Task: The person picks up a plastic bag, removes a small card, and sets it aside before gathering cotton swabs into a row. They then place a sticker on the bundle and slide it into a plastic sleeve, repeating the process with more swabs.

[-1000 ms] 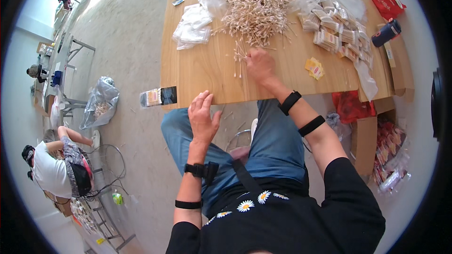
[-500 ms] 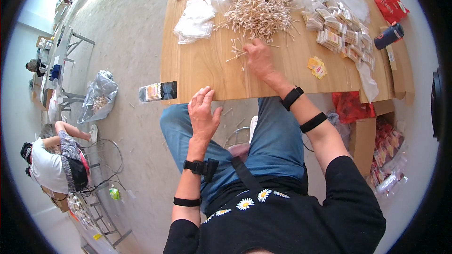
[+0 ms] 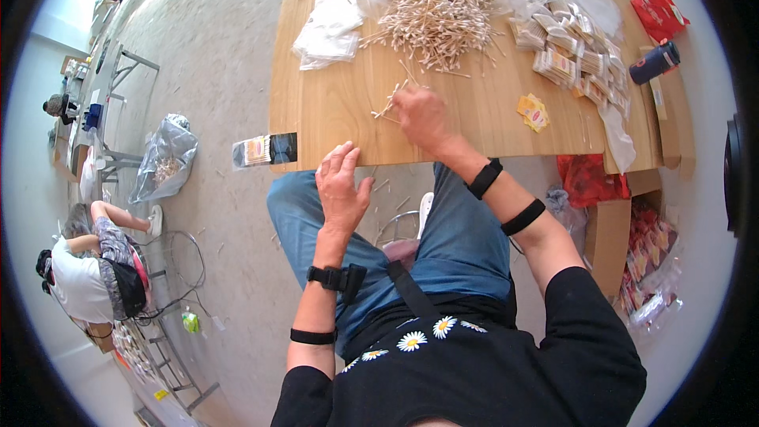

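Observation:
A large heap of cotton swabs (image 3: 439,12) covers the far middle of the wooden table (image 3: 332,111). Just on the near side of it, my right hand (image 3: 425,120) is closed on a few cotton swabs (image 3: 387,104), which stick out to the left of the fingers; their exact number is hidden. My left hand (image 3: 341,187) rests at the table's near edge with its fingers stretched out and nothing in it. Left of that hand, a clear packet of swabs (image 3: 257,150) pokes out past the table edge beside a black strip (image 3: 283,149).
Flat clear bags (image 3: 328,32) lie left of the heap, filled swab packs (image 3: 557,67) to its right. Small yellow cards (image 3: 533,112) sit nearer me. A dark bottle (image 3: 655,62) and red bag (image 3: 658,12) are far right. Another person (image 3: 83,277) works at the left.
My right hand has drawn back from the heap toward me and slightly left, carrying swabs along. The left hand stays at the table edge.

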`<state>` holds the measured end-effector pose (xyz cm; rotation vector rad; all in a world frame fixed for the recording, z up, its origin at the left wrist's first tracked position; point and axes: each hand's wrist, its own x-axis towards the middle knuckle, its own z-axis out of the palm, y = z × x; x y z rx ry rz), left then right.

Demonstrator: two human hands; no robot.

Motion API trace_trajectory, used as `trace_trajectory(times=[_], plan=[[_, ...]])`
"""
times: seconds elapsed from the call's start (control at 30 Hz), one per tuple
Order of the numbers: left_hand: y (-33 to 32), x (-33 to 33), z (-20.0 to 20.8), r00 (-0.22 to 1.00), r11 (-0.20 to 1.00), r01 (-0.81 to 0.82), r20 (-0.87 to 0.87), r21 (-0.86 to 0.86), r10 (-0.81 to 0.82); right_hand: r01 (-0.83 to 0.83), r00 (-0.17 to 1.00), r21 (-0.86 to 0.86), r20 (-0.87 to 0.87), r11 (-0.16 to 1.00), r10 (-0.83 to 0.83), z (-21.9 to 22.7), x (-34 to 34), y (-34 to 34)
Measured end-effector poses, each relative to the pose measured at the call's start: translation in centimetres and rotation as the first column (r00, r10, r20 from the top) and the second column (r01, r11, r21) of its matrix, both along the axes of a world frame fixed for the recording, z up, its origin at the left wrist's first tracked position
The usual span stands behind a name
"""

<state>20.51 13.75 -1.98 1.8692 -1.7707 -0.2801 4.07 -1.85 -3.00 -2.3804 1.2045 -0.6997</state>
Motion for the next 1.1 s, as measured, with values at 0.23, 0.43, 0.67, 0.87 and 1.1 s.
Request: trace_trajectory(times=[0.23, 0.43, 0.67, 0.87, 1.1], plan=[[-1.0, -0.7, 0.4, 0.999, 0.999, -0.009, 0.035, 0.043, 0.008, 0.095, 0.988, -0.15, -0.11, 0.984, -0.112, 0.3, -0.4, -2.0], [-4.7, -3.3, 0.7, 0.968, 0.975, 0.209, 0.123, 0.075, -0.217, 0.151, 0.981, -0.13, -0.099, 0.98, -0.165, 0.0, -0.2, -2.6], [-4.7, -3.2, -0.4, 0.951, 0.975, 0.204, 0.216, 0.09, -0.219, 0.048, 0.99, -0.223, -0.118, 0.974, -0.076, 1.3, -1.1, -2.7], [-4.7, -3.5, 0.0, 0.951, 0.975, 0.203, 0.218, 0.087, -0.217, 0.068, 0.992, -0.085, -0.105, 0.994, -0.077, 0.2, -0.6, -0.5], [-4.6, -3.3, 0.1, 0.951, 0.978, 0.189, 0.233, 0.09, -0.205, -0.011, 0.992, -0.131, -0.123, 0.991, -0.005, 1.0, -0.1, -0.7]])
